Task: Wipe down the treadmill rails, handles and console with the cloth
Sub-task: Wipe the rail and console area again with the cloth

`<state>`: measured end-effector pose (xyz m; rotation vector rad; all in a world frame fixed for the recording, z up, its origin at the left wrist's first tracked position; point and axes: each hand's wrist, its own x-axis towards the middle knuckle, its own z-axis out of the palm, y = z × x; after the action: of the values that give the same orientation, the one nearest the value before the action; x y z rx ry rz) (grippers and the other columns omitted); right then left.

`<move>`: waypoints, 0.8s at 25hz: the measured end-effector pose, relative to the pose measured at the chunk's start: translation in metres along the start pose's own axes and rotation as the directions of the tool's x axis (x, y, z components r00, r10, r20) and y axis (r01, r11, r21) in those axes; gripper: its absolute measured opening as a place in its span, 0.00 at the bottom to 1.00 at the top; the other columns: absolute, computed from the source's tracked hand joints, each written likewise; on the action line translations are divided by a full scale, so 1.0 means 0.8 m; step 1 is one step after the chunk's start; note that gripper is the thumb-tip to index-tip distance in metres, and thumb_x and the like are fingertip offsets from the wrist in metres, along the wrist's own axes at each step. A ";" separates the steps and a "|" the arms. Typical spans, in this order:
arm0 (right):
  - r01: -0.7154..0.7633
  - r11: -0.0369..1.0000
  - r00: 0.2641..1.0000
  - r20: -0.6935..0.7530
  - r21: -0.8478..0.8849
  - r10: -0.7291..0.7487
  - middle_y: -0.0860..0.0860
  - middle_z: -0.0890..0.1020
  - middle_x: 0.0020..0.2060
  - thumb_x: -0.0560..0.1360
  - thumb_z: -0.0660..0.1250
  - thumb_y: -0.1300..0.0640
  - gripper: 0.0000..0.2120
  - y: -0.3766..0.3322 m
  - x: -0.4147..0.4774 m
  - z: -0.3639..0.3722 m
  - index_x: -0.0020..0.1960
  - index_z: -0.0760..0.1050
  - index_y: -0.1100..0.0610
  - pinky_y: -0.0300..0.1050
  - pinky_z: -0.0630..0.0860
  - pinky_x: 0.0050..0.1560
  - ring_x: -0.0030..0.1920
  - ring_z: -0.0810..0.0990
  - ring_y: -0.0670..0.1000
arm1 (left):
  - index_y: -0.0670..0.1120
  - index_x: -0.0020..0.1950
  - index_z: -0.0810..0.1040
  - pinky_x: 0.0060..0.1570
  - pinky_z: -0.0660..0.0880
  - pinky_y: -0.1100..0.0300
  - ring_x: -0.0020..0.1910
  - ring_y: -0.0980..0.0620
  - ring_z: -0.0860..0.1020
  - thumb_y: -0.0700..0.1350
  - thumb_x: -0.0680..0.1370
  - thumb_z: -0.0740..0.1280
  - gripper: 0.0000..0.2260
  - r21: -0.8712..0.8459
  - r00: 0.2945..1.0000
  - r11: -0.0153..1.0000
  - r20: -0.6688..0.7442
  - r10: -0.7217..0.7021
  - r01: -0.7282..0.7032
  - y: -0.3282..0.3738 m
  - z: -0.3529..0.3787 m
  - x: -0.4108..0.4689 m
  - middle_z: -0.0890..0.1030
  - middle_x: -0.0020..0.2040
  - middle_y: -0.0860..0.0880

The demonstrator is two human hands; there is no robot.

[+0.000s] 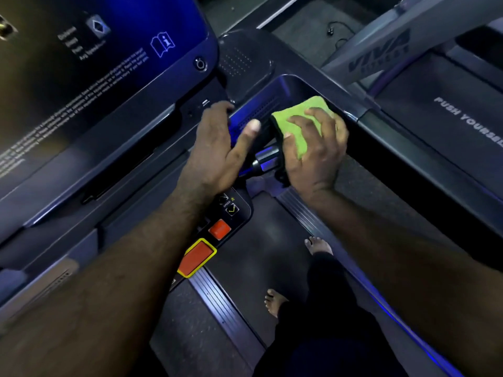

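Right, here we are looking down over the treadmill console (152, 148), and the right hand (315, 151) has the green microfibre cloth (295, 126) bunched under curled fingers, thumb tucked at its near edge, gripping it and pressing it down over the top of the short chrome-and-black handle (265, 159) that pokes out just below the console's right corner. The cloth's dark trim hangs down the left side of that handle. The left hand (217, 151) lies flat and relaxed, fingers straight along the console's lower edge, thumb stretched out towards the cloth but not touching it, holding nothing. Up to the left, the dark screen (81, 72) shows lines of small white text and a blue book-shaped info icon. Below the left wrist, a red stop button (197, 258) in a yellow frame, and just above it a smaller orange button (220, 229). Underneath, the black treadmill belt (245, 254) with two bare feet (318, 244) standing on it, and a ribbed side rail (226, 303) to the left of them. Off to the right, a neighbouring treadmill (449, 110) with white "PUSH YOURSE" lettering running out of view, blue light glinting along the frames
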<state>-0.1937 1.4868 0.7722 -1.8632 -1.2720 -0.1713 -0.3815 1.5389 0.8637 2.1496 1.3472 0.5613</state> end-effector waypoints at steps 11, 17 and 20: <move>0.179 0.982 0.981 0.069 0.064 -0.183 0.56 0.81 0.66 0.75 0.70 0.57 0.15 0.042 0.011 -0.014 0.61 0.82 0.52 0.62 0.72 0.70 0.68 0.77 0.63 | 0.42 0.71 0.70 0.66 0.68 0.59 0.63 0.50 0.74 0.65 0.84 0.54 0.29 0.019 0.997 0.997 0.027 0.073 -0.073 -0.004 0.004 0.003 0.74 0.64 0.45; -0.121 0.944 0.991 -0.009 0.307 0.130 0.58 0.78 0.69 0.68 0.73 0.63 0.16 -0.110 -0.088 -0.008 0.56 0.84 0.58 0.62 0.64 0.78 0.73 0.73 0.63 | 0.43 0.71 0.66 0.63 0.74 0.49 0.59 0.46 0.77 0.67 0.84 0.54 0.29 -0.077 0.998 0.995 0.001 0.068 -0.068 -0.009 0.004 0.006 0.77 0.60 0.42; -0.412 0.759 0.868 -0.034 0.505 0.495 0.58 0.75 0.67 0.67 0.72 0.63 0.20 -0.063 -0.073 -0.008 0.59 0.77 0.61 0.58 0.74 0.69 0.66 0.76 0.60 | 0.43 0.71 0.67 0.61 0.72 0.57 0.60 0.48 0.77 0.67 0.84 0.53 0.30 -0.061 0.999 0.997 0.015 0.050 -0.049 -0.012 0.004 0.009 0.77 0.61 0.44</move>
<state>-0.2599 1.4477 0.7734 -1.6139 -0.6294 0.2372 -0.3832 1.5486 0.8558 2.1389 1.2555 0.5952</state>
